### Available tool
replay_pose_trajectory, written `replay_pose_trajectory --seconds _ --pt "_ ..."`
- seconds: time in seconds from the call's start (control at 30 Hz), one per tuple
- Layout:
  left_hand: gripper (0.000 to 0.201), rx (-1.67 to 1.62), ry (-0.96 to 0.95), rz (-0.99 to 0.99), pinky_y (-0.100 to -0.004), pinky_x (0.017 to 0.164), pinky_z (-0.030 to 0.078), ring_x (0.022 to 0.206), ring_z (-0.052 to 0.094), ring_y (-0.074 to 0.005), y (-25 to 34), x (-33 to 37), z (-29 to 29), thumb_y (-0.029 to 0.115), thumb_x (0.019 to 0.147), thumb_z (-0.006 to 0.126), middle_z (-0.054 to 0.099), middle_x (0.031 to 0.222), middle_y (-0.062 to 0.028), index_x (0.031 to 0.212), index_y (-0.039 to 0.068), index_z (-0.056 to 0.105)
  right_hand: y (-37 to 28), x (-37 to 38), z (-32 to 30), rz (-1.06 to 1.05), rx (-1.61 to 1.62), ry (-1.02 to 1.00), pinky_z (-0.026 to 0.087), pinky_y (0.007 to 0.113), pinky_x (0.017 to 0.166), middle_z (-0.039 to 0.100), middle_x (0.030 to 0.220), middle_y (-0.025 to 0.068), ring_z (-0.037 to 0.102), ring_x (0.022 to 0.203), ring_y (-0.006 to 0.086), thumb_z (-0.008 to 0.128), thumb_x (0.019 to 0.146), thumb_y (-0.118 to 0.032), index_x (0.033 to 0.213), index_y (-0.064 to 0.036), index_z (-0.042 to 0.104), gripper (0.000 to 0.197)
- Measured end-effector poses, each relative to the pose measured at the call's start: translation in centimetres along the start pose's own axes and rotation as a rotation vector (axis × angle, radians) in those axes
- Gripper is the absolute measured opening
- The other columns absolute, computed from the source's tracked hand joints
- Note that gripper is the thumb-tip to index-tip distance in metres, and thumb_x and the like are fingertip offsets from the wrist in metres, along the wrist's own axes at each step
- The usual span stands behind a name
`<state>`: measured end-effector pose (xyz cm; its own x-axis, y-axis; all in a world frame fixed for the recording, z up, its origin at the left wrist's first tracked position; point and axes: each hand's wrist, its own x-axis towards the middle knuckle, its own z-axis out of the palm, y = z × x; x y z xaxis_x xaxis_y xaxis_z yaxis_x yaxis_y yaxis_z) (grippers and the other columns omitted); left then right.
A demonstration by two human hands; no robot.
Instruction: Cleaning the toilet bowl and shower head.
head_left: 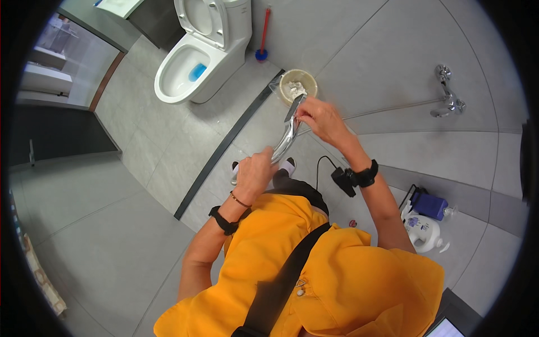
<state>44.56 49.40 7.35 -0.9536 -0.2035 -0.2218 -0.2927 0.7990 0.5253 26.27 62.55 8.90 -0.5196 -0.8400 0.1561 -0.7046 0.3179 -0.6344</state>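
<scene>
A shiny chrome hand shower (286,141) is held at a slant in front of my body. My left hand (256,173) is closed round its handle, and the lower end sticks out past the fist. Up at the head end, the fingers of my right hand (321,120) are pinched together against its neck, beside the flat grey head. Whether they also hold something small is hidden. Just beyond that head stands a cream waste bin (310,80) with a clear liner and crumpled white paper inside.
Beyond a dark floor strip (229,140) stands a white toilet (168,84), lid up, with a red-handled brush (265,36) beside it. A chrome wall tap (447,101) has a thin hose. At right are a white bottle (422,230) and a purple bottle (431,205).
</scene>
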Motion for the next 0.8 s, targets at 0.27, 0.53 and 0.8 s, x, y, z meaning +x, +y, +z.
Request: replay_pose_trajectory --seconds 0.27,0.53,0.8 --pt "0.025 -0.014 -0.011 -0.004 -0.0428 0.056 0.046 0.064 0.058 -0.0386 -0.7 0.4 -0.2 0.019 0.075 0.065 0.059 0.067 -0.0209 0.086 0.002 0.049 -2.8 -2.2 3.0 -0.076 -0.129 0.047 0.047 0.037 0.059 0.052 0.077 0.0105 0.057 0.068 0.0305 0.055 0.075 -0.003 0.083 -0.003 0.057 0.008" --pt "0.025 -0.014 -0.038 -0.022 -0.0428 0.056 0.046 0.065 0.058 -0.0391 -1.1 0.6 -0.5 0.019 0.075 0.065 0.059 0.068 -0.0213 0.085 0.001 0.051 -2.0 0.5 4.1 -0.04 -0.244 0.102 0.048 0.038 0.055 0.052 0.076 0.0117 0.058 0.064 0.0318 0.052 0.071 0.002 0.074 -0.0023 0.056 0.006" --pt "0.025 0.003 -0.033 -0.025 -0.0422 0.056 0.046 0.065 0.058 -0.0376 -1.8 0.5 -0.7 0.019 0.075 0.065 0.06 0.069 -0.0207 0.087 0.001 0.052 -2.9 0.1 4.5 -0.08 -0.165 -0.081 0.048 0.039 0.059 0.054 0.077 0.0118 0.057 0.068 0.0329 0.054 0.075 -0.001 0.078 -0.0021 0.06 0.007"
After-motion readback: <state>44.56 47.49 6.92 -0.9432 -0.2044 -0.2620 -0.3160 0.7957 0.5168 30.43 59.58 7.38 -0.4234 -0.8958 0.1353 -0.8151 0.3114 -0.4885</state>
